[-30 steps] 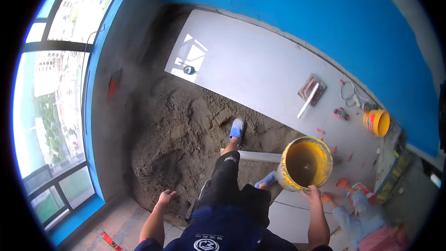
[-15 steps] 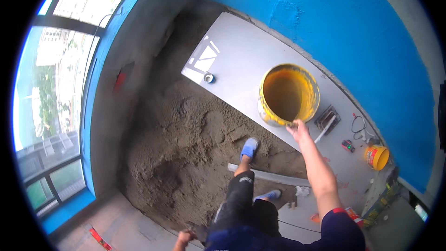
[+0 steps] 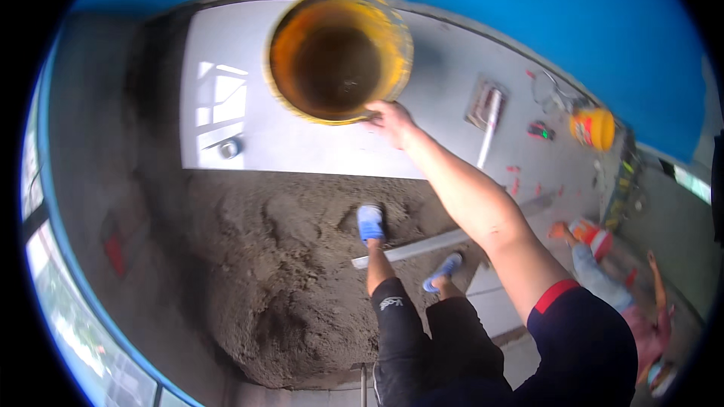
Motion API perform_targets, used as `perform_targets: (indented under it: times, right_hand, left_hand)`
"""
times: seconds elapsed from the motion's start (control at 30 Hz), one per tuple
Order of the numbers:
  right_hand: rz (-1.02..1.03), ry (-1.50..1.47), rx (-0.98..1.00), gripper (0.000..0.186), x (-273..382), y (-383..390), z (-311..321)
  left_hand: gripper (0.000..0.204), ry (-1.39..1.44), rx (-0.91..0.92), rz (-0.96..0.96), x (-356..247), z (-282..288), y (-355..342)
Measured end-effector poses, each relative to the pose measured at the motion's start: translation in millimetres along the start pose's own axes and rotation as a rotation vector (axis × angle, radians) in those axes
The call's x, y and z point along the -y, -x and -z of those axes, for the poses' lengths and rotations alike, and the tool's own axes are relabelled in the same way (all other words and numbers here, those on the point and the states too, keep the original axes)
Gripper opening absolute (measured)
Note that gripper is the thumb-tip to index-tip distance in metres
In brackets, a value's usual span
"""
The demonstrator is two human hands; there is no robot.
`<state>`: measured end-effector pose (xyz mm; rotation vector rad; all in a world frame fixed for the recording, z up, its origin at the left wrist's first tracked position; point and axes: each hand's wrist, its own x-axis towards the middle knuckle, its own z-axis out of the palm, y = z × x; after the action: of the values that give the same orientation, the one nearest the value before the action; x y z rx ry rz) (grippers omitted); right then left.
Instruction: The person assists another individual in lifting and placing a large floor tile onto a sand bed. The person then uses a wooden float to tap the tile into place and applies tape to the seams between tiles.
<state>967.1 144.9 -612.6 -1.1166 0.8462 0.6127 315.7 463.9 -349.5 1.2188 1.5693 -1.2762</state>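
Observation:
My right hand (image 3: 388,122) grips the near rim of a yellow bucket (image 3: 403,45), its thumb over the edge. The bucket's mouth faces me; its inside is smeared brown, with something dark and wet-looking at the bottom. It looks raised above the large pale tile (image 3: 302,147), with a soft shadow beside it. My left hand is out of the picture. At the lower edge stands the pale handle of a tool (image 3: 363,386), its head by the mortar (image 3: 302,271). Whether a hand holds it is hidden.
On the tile lie a tape roll (image 3: 229,148), a trowel-like float (image 3: 478,105), a long white handle (image 3: 491,130), a small red-black device (image 3: 541,130) and a small yellow tub (image 3: 593,129). A metal straightedge (image 3: 415,248) crosses the mortar. Another person (image 3: 650,335) is at the right.
The bucket has come up and nearer in my right hand, shifting left in the picture. My view has turned. My left hand, at the lower edge before, has left the picture; another person now shows.

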Motion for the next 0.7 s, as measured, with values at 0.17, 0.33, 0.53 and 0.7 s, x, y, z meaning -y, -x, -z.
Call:
perform_targets:
  times: [0.17, 0.33, 0.53, 0.7]
  right_hand:
    - [-0.095, 0.314, 0.284, 0.059, -11.5, 34.3, 22.8]
    - [0.096, 1.201, -0.419, 0.061, -125.8, -14.0, 229.3]
    - [0.114, 1.490, -0.908, 0.078, -174.1, -11.7, 486.4]
    - [-0.034, 1.473, -0.824, 0.087, -199.0, -54.4, 442.0]
  left_hand:
    - [0.017, -0.077, -0.019, 0.080, 32.6, 21.0, -23.7]
    - [0.023, -0.649, 0.154, -0.146, 27.6, 94.6, -92.3]
    - [0.048, -1.063, -0.526, -0.679, -390.6, 85.2, -229.8]
    - [0.043, -1.544, -1.044, -0.826, -563.9, 147.2, -275.7]
